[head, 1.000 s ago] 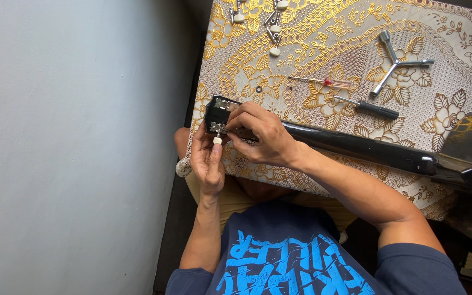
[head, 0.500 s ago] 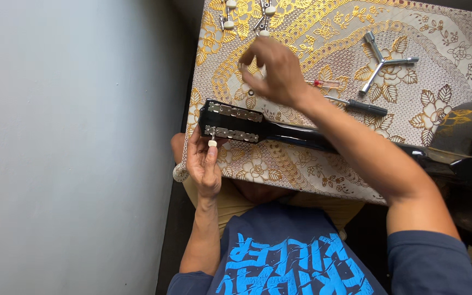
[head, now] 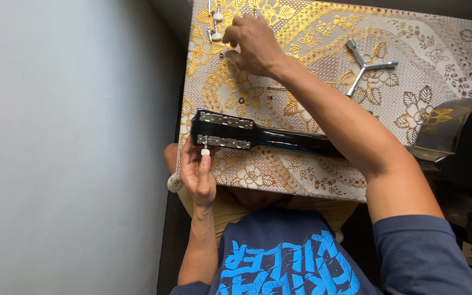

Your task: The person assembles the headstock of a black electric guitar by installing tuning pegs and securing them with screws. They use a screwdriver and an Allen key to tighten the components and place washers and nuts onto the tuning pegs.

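A glossy black guitar headstock (head: 222, 128) with two silver tuner plates lies above the left fingers (head: 199, 164), which pinch a cream peg. The surface's gold-and-white floral lace-patterned cloth (head: 312, 33) spreads beneath the right fingers (head: 236, 54), beside a silver three-armed wrench (head: 368, 68).

A guitar headstock (head: 222, 130) lies on the table (head: 323, 180) near its left front corner, its neck (head: 296, 142) running right. A three-armed wrench (head: 368, 66) lies behind the neck, and tuning pegs (head: 215, 22) lie at the far left edge.

We have a single view, worn on the head. It looks steeply down at the tabletop (head: 323, 33), close above our own arms.
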